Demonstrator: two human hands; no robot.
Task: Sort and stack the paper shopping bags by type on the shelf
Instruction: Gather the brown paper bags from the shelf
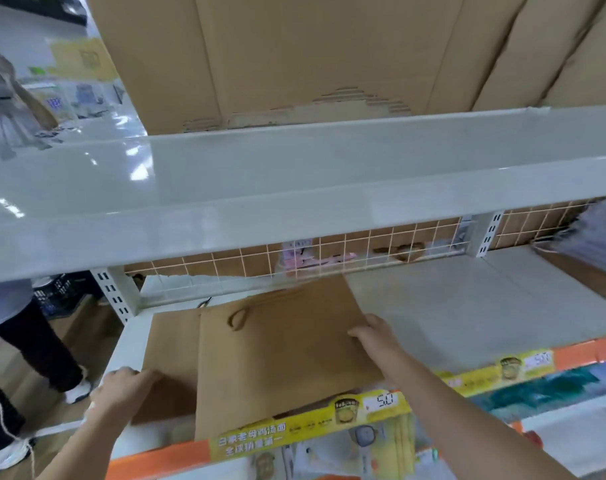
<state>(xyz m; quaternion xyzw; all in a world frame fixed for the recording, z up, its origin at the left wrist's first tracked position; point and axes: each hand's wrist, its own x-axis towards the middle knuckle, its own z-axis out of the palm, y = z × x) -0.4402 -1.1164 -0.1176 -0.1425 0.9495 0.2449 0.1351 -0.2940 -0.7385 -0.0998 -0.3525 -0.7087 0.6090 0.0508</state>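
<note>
Now squaring brown bags on shelf.
Left hand gripping stack's edge; right hand pressing flat, aligning.

Upper shelf overhangs low; bare shelf board right of bags.
</note>
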